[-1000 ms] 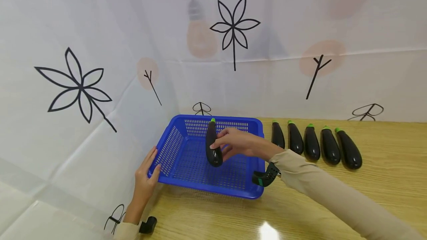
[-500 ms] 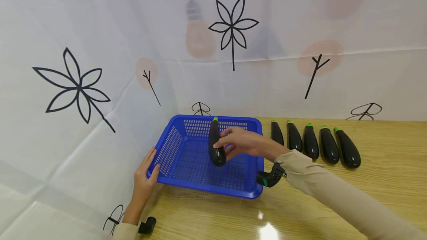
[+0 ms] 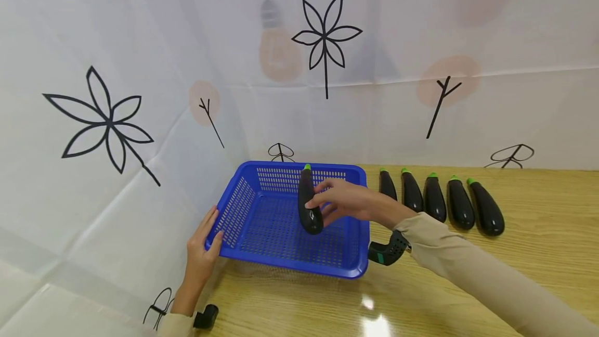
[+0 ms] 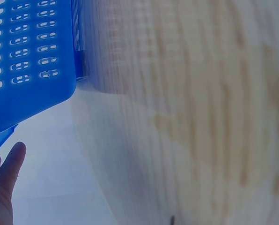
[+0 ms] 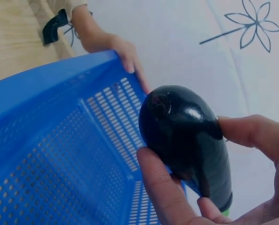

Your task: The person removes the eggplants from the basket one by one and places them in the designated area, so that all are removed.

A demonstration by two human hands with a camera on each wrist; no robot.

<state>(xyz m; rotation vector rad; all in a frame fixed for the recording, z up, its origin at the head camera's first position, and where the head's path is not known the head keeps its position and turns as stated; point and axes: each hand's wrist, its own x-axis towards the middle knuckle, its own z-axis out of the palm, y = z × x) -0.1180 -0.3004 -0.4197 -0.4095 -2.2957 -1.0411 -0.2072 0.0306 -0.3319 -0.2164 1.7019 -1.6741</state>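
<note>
In the head view, my right hand (image 3: 348, 201) pinches a glossy dark eggplant (image 3: 309, 202) between thumb and fingers. The eggplant hangs over the blue plastic basket (image 3: 290, 265), green stem end toward the back wall. Close up in the right wrist view, its rounded end (image 5: 177, 112) faces the camera, with the thumb on one side and fingers on the other. My left hand (image 3: 202, 254) holds the basket's left rim near the front corner. Part of that hand (image 4: 6, 178) shows beside the blue basket wall in the left wrist view.
Several more eggplants (image 3: 460, 204) lie in a row on the wooden table (image 3: 552, 212), right of the basket; my right forearm partly covers the leftmost ones. White cloth (image 3: 398, 40) with plant drawings hangs behind the table and along its left side.
My right hand has shifted slightly to the right above the basket, carrying the eggplant. My left hand keeps its place on the rim, and the row of eggplants has not moved.
</note>
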